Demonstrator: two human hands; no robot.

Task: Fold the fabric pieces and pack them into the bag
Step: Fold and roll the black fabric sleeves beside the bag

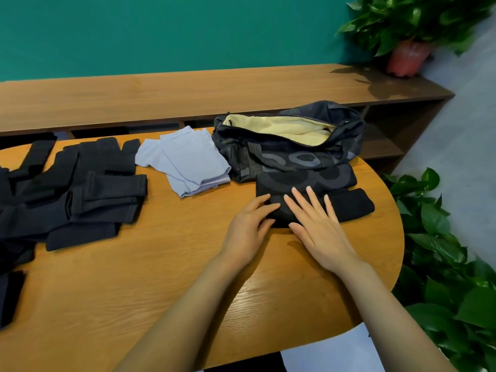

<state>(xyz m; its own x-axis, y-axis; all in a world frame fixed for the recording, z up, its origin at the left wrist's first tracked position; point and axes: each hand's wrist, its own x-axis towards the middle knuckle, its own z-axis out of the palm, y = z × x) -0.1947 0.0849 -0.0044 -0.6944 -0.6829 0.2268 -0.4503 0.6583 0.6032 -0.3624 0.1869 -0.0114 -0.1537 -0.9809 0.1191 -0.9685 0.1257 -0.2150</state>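
A black fabric piece (351, 204) lies on the wooden table (161, 277) just in front of the bag. My right hand (319, 226) lies flat on it, fingers spread. My left hand (248, 226) touches its left edge, fingers curled against the cloth. The dark patterned bag (292, 157) lies behind them with its mouth open, showing a pale yellow lining (281, 127). A folded light blue-grey fabric stack (188, 162) rests left of the bag. Several black fabric pieces (69, 189) lie spread over the table's left side.
A long wooden shelf unit (188, 98) runs behind the table against a green wall. A potted plant in a pink pot (408, 57) stands on its right end. Leafy plants (445, 264) crowd the table's right edge.
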